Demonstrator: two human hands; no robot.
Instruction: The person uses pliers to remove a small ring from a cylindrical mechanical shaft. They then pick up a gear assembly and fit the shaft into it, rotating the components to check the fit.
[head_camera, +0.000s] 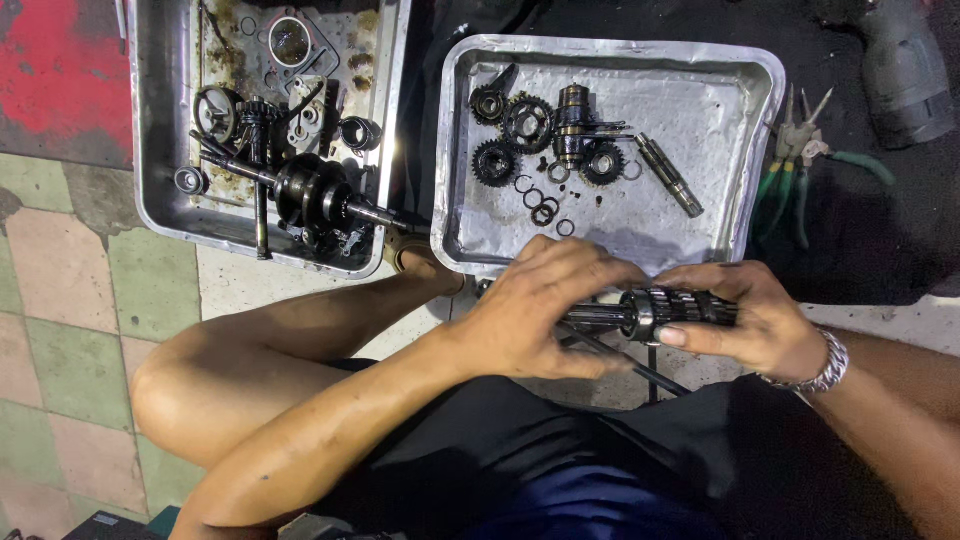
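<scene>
Two hands grip one splined shaft, two trays beyond

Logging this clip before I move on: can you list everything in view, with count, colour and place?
Splined shaft: one, dark steel, held in both hands over the lap.
Right tray: one, silver metal, on the floor ahead.
Gears: about five, dark, upper left of the right tray.
Rings: several, dark, loose below the gears.
Short shaft: one, grey, middle of the right tray.
Left tray: one, silver, oily, upper left.
Crankshaft: one, dark, in the left tray among other parts.
Pliers: two or three, green handles, right of the right tray.
Bracelet: one, silver, right wrist.
Left hand: grips the shaft's left end.
Right hand: grips its right end.
</scene>
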